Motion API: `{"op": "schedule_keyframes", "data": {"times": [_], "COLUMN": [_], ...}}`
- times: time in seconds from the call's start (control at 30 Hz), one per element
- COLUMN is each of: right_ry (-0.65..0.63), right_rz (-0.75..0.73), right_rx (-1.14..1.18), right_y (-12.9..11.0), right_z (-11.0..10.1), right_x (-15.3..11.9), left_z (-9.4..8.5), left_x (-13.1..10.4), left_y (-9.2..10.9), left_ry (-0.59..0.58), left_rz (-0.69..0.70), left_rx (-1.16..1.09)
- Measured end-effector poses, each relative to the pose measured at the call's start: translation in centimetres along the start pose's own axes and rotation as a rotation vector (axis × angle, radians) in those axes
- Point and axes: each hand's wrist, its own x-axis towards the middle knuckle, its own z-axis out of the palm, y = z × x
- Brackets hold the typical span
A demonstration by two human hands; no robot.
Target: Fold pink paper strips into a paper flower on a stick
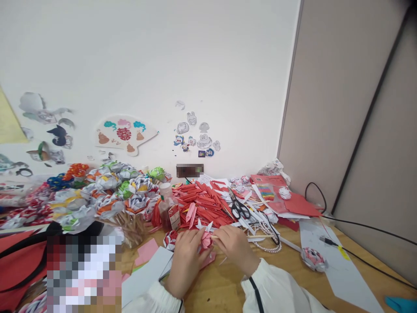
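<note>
My left hand (187,256) is closed around a folded pink paper flower (206,239) near the front of the wooden table. White pointed paper petals (204,226) stick up just behind it. From the right, my right hand (236,246) pinches a thin pale stick (214,237) against the flower's side; much of the stick is hidden by the fingers. A red and white paper flower (170,240) lies beside my left hand. Behind both hands spreads a heap of folded red paper strips (205,202). Black-handled scissors (240,209) rest at its right edge.
A glue bottle (166,208) stands behind my left hand, near many stemmed paper flowers (110,191). Pearl beads (272,250), a stemmed flower (313,259) and a black cable (368,261) lie to the right. White card (146,276) lies at front left.
</note>
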Motion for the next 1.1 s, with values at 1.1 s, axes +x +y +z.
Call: {"op": "schedule_keyframes", "data": {"times": [1.1], "right_ry": [-0.058], "right_rz": [0.212], "right_rx": [0.329], "right_y": [0.7], "right_z": [-0.7], "right_x": [0.4], "left_z": [1.2], "left_x": [-0.3], "left_y": [-0.4], "left_ry": [0.015], "left_rz": [-0.26], "left_rx": [-0.358]}}
